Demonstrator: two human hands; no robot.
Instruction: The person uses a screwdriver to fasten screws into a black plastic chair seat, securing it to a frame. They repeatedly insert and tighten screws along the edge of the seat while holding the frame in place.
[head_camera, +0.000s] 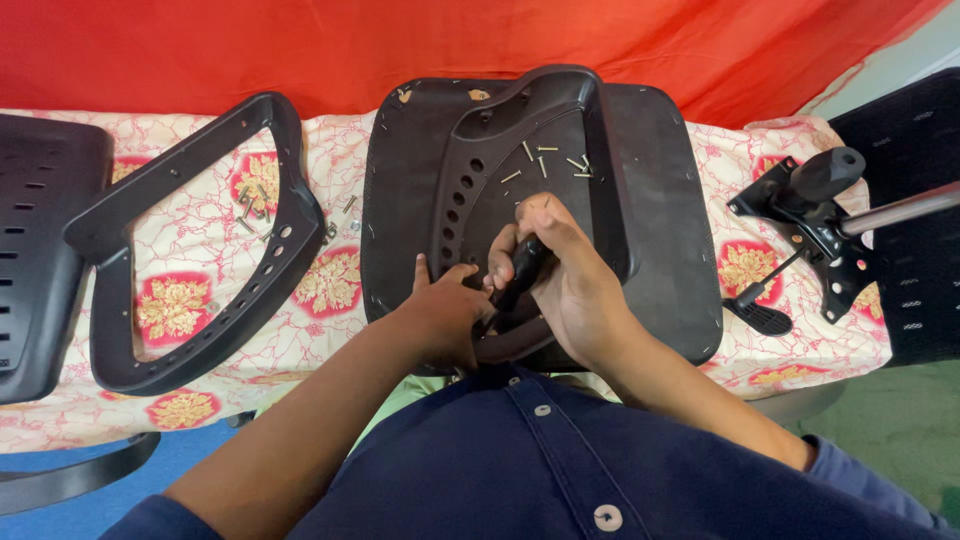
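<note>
A black chair seat (660, 240) lies upside down on the patterned table cover, with a black armrest frame (470, 180) resting on it. My right hand (570, 275) grips a black-handled screwdriver (522, 270), its tip pointing down at the frame's near end. My left hand (440, 310) presses flat on the frame beside the tool, fingers spread. Several loose screws (555, 160) lie on the seat inside the frame's opening.
A second black armrest frame (200, 250) lies to the left with several screws (250, 205) inside it. A black chair part (40, 250) sits at the far left. A chair tilt mechanism with lever (810, 215) rests at the right. A red cloth (400, 50) hangs behind.
</note>
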